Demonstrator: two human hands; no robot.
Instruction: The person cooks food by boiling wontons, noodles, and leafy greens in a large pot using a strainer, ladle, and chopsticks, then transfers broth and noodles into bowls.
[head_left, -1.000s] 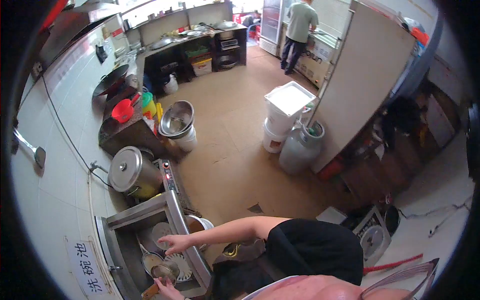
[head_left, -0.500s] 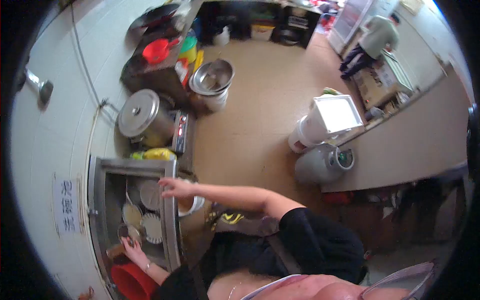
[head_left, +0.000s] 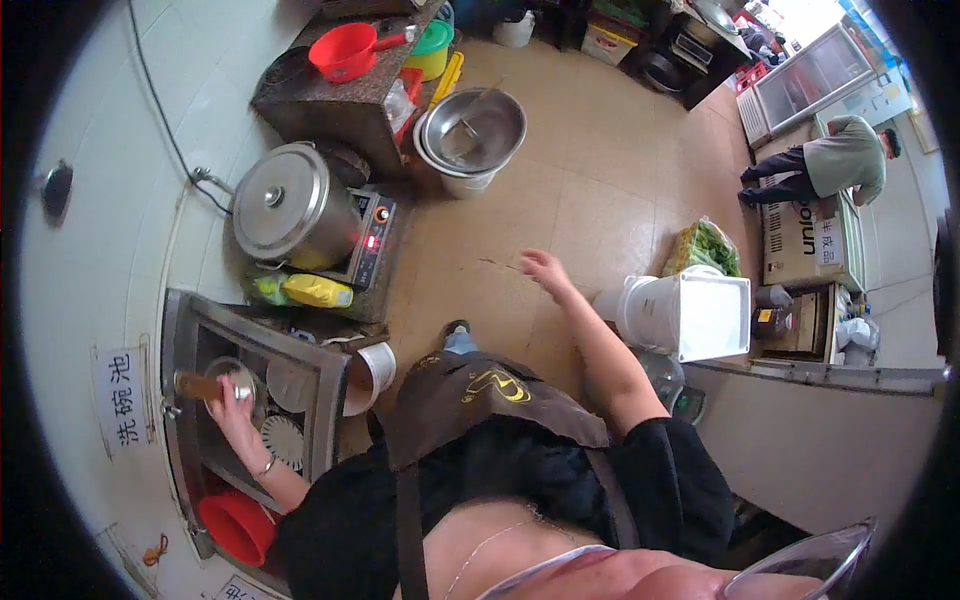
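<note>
My left hand is over the sink, its fingers closed on a metal utensil with a brown handle-like part; its exact kind is unclear. Under it lies a round metal bowl or strainer. A white ridged dish and a pale round dish lie in the sink too. At the sink's near end sits a red basin. My right hand is held out over the floor, fingers loosely apart, with nothing visible in it.
Beyond the sink, a lidded pot stands beside an induction cooker. Metal bowls rest on a white bucket. To the right are a white container, bagged greens and a gas cylinder. A person bends over a chest freezer.
My right hand has left the sink's edge and swung out to the right. My left hand has lifted the brown-handled utensil and moved it toward the sink's far side. The view has shifted.
</note>
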